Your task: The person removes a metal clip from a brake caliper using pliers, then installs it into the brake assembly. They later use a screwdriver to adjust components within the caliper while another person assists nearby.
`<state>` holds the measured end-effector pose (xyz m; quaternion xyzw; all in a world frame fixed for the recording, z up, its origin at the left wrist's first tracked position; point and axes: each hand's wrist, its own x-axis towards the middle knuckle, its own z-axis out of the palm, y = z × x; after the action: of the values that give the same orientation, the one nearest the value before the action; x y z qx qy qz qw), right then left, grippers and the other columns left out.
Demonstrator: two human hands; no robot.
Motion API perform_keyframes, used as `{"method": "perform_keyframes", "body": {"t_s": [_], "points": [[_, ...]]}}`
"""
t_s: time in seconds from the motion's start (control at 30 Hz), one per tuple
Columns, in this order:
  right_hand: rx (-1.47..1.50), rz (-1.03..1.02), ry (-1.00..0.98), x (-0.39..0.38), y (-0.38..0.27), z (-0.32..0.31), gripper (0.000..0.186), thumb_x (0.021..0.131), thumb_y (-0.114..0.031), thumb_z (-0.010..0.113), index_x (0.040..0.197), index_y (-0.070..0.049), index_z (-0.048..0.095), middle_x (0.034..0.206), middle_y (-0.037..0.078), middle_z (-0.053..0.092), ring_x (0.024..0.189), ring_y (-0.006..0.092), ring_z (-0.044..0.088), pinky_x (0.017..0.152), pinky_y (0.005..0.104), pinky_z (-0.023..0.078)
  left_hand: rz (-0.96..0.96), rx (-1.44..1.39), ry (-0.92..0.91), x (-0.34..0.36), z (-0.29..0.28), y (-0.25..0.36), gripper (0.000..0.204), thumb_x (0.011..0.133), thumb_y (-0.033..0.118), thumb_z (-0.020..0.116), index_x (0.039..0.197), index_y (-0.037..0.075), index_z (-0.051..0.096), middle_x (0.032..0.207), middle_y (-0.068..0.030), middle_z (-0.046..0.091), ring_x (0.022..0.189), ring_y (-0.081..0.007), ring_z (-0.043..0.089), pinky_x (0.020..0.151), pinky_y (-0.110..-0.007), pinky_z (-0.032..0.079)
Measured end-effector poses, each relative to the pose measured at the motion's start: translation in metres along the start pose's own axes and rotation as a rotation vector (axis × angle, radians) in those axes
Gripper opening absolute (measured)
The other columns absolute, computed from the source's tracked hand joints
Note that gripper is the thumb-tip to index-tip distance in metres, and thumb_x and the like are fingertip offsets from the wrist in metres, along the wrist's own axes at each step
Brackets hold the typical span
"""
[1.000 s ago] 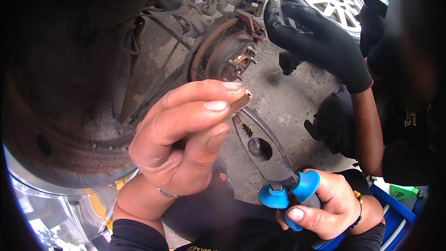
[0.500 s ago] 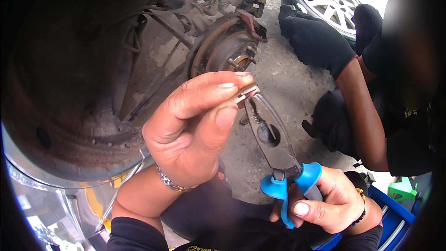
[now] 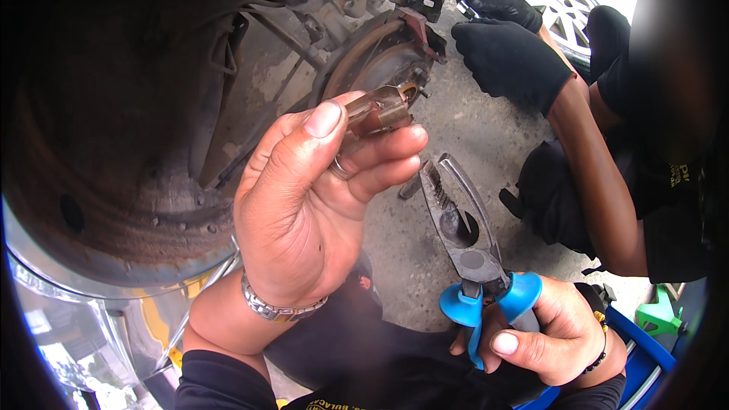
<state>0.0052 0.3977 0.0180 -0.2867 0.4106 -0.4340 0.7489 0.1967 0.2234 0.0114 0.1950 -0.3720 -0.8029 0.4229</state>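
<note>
Between the thumb and fingers of my left hand [image 3: 304,175] is a small bent metal clip [image 3: 380,110], shiny and brownish, raised in front of the wheel hub. My right hand [image 3: 550,326] grips the blue handles of a pair of combination pliers [image 3: 472,247]. Their toothed jaws point up and stand slightly apart, just right of my left fingertips and not touching the clip. Behind the clip, the rusty brake disc [image 3: 380,53] with its hub and studs is partly covered by my left hand.
A dark wheel arch [image 3: 152,228] fills the left side. At right a co-worker's black-gloved hands [image 3: 509,61] hold a small metal part in front of a wheel with a tyre [image 3: 566,4]. A blue tray [image 3: 642,338] and a green object [image 3: 659,315] lie at lower right.
The clip has come away from the plier jaws and my left hand has turned, showing its broader side. The pliers have shifted slightly right and down. The co-worker's second gloved hand has come into view.
</note>
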Motion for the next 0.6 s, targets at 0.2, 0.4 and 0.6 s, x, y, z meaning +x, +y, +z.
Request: {"method": "perform_keyframes", "body": {"t_s": [0.2,0.4,0.6], "points": [[-0.009,0.023,-0.008,0.0007,-0.0007,0.0006,0.040,0.097,-0.019,0.062,0.125,0.008,0.053,0.081,0.011,0.067,0.081,0.0202,0.069,0.083,0.0363,0.054,-0.056,-0.069,-0.037,-0.0003,0.0038,0.0023,0.042,0.100,0.017,0.039,0.121,-0.013,0.057,0.122,-0.0281,0.062,0.108,-0.0380,0.067,0.084,-0.036,0.062],[0.055,0.056,0.023,0.0032,0.0001,0.0061,0.040,0.096,-0.019,0.063,0.124,0.009,0.054,0.078,0.010,0.066,0.077,0.0192,0.067,0.084,0.0383,0.055,-0.084,-0.144,-0.041,0.0001,-0.0014,0.0030,0.044,0.097,0.014,0.037,0.119,-0.019,0.055,0.129,-0.0330,0.055,0.115,-0.0404,0.063,0.092,-0.040,0.059],[0.123,0.025,-0.012,0.0029,0.0084,0.0036,0.041,0.096,-0.020,0.062,0.122,0.011,0.054,0.072,0.009,0.061,0.072,0.0182,0.066,0.082,0.0409,0.056,-0.082,-0.155,-0.063,0.0012,-0.0009,-0.0001,0.042,0.095,0.012,0.039,0.119,-0.018,0.054,0.137,-0.0345,0.047,0.126,-0.0437,0.053,0.105,-0.048,0.050]]}}
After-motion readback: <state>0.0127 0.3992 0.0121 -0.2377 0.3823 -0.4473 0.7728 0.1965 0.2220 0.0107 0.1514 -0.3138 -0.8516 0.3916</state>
